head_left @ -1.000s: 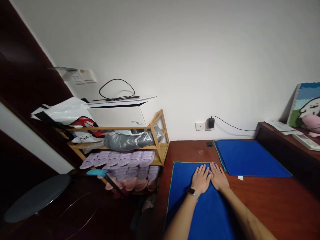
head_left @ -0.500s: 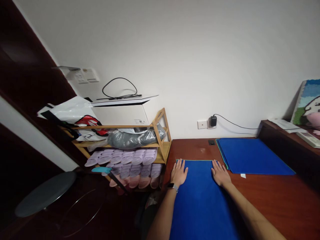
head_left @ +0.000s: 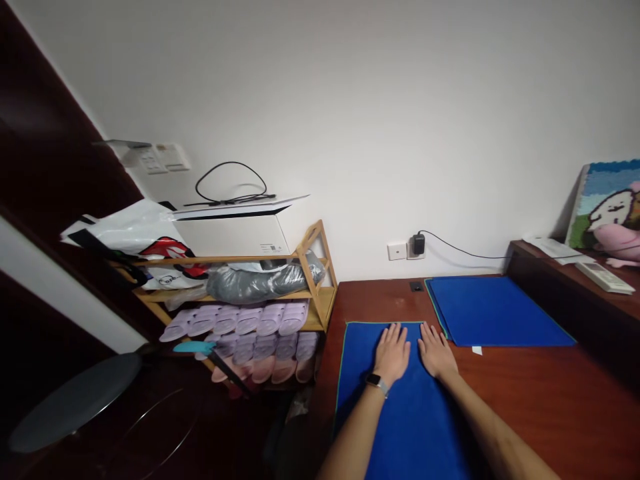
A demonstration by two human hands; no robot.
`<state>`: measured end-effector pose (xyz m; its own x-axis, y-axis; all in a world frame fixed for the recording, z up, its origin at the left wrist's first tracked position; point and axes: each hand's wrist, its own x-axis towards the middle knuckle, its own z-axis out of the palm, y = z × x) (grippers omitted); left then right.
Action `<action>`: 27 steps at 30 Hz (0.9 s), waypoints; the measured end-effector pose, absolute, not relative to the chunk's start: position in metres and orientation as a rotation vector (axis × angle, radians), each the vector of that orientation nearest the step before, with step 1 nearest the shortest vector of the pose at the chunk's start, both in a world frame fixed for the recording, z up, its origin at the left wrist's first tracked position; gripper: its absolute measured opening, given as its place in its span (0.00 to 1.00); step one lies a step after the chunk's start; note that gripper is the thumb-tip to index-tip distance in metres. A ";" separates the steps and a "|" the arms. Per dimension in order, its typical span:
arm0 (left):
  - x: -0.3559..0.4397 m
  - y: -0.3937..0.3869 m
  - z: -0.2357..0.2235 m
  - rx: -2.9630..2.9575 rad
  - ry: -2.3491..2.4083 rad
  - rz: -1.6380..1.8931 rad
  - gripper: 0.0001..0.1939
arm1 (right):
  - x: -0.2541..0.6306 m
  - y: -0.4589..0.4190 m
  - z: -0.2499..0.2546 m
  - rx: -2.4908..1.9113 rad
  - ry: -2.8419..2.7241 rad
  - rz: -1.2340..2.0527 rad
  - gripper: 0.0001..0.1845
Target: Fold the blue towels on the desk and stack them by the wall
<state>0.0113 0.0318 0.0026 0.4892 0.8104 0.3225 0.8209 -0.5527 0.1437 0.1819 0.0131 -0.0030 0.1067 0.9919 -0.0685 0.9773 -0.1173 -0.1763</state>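
A blue cloth (head_left: 407, 427) with a thin green edge lies flat on the brown table, running from its far edge down past the bottom of the view. My left hand (head_left: 393, 353) rests flat on the cloth's far part, fingers stretched out and pointing away from me; a watch (head_left: 376, 381) is on that wrist. Just to its right, my right hand (head_left: 437, 352) also lies flat, at the cloth's far right corner, fingers extended. Neither hand grips anything. Further right, a folded blue cloth (head_left: 500, 310), seemingly in layers, lies with a small white tag (head_left: 477, 350) at its near edge.
Left of the table (head_left: 540, 400) stands a wooden rack (head_left: 327, 307) with rows of slippers (head_left: 270, 319) and a white box (head_left: 230, 235) on top. A round stool (head_left: 75, 400) is at far left. A black charger (head_left: 419, 244) sits in the wall socket, its cable running right.
My left hand has slid right from the cloth's far left corner towards my right hand, uncovering the left edge. My right hand stays at the far right corner. The view has shifted slightly.
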 end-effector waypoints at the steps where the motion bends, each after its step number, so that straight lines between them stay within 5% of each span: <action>1: 0.027 0.029 0.000 -2.728 -1.463 -0.555 0.29 | 0.182 0.013 -0.003 -2.271 -2.040 0.257 0.36; 5: 0.032 0.030 -0.006 -2.783 -1.527 -0.512 0.30 | 0.183 0.014 -0.003 -2.272 -2.043 0.262 0.36; 13: -0.092 0.053 0.003 -2.500 -1.869 -0.252 0.32 | 0.182 0.014 -0.007 -2.277 -2.011 0.260 0.37; 27: -0.088 0.054 0.007 -2.479 -1.870 -0.269 0.32 | 0.182 0.017 -0.004 -2.298 -1.979 0.237 0.37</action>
